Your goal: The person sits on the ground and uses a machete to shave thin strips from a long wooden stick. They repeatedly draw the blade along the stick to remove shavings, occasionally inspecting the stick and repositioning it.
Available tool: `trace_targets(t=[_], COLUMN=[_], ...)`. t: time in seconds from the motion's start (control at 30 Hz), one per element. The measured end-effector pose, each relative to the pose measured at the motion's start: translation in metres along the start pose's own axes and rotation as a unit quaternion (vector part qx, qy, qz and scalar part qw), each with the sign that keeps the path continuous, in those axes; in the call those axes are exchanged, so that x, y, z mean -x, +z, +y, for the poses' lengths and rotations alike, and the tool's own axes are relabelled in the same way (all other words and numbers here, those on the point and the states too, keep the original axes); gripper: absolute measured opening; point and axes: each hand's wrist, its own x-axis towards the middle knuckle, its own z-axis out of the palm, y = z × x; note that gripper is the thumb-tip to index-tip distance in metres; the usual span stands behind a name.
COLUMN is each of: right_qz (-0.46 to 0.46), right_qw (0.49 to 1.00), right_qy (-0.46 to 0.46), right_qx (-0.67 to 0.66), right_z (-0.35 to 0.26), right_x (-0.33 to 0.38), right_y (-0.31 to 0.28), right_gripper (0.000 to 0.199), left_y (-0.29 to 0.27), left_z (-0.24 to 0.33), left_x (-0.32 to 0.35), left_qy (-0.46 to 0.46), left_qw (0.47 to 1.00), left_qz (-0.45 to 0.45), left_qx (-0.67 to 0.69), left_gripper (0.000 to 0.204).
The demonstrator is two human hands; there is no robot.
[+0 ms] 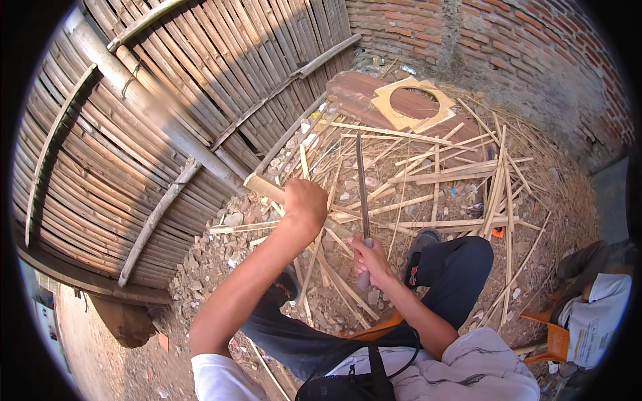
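The person's left hand (306, 202) is closed around a bamboo piece (266, 188), which juts from both sides of the fist, one end toward the ground's (200, 271) edge along the bamboo wall (200, 73). The right hand (372, 259) grips a long blade (363, 187), upper end pointing away. Pale strips (244, 228) lie scattered around.

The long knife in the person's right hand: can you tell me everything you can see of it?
The knife has a long, narrow, dark blade that looks like metal and a pale greyish handle. The right hand grips it, with the handle's end sticking out below. The blade points away from the person, in front of scattered strips. The bamboo piece in the left hand reaches close to the blade's base; whether they touch is unclear.
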Motion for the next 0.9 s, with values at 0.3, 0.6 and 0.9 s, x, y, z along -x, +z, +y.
trace_targets(t=[0.3,0.6,0.9], right_qz=[0.001,0.044,0.063], right_qw=[0.992,0.986,0.987], right_qy=[-0.075,-0.109,-0.12], right_qx=[0.099,0.116,0.086], right_z=[-0.015,-0.027,-0.032], right_x=[-0.034,-0.044,-0.038], right_y=[0.009,-0.009,-0.011], right_gripper=[0.028,0.023,0.027], left_y=[-0.022,-0.117,-0.09], left_z=[0.016,-0.029,-0.031], left_x=[0.009,0.051,0.008], left_qy=[0.075,0.045,0.173], left_qw=[0.995,0.794,0.619], left_qz=[0.068,0.568,0.215], left_qx=[-0.013,0.21,0.735], left_gripper=[0.008,0.028,0.047])
